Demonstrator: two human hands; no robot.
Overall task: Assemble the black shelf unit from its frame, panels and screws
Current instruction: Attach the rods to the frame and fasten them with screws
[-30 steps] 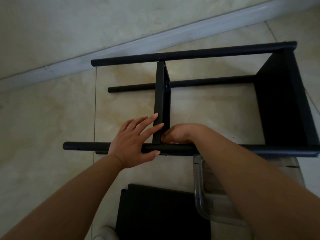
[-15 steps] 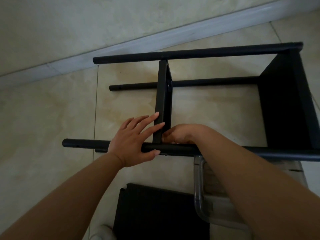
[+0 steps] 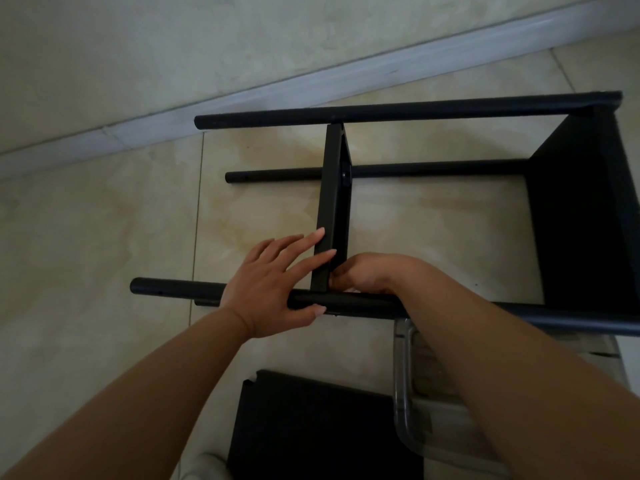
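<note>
The black shelf frame (image 3: pixel 415 110) lies on its side on the tiled floor, its round poles running left to right. A black end panel (image 3: pixel 581 216) is fixed at the right. A middle panel (image 3: pixel 330 202) stands on edge between the poles. My left hand (image 3: pixel 273 282) lies over the near pole (image 3: pixel 173 289), straight fingers pressing the middle panel's left face, thumb under the pole. My right hand (image 3: pixel 367 273) is curled at the joint of panel and near pole; its fingertips are hidden, so whatever it may hold cannot be seen.
A loose black panel (image 3: pixel 311 427) lies on the floor near me. A clear plastic container (image 3: pixel 405 393) sits under my right forearm. The wall and its white skirting board (image 3: pixel 311 84) run diagonally just beyond the frame. Bare tile lies to the left.
Both hands stay at the same joint. The view has shifted slightly; nothing else has visibly moved.
</note>
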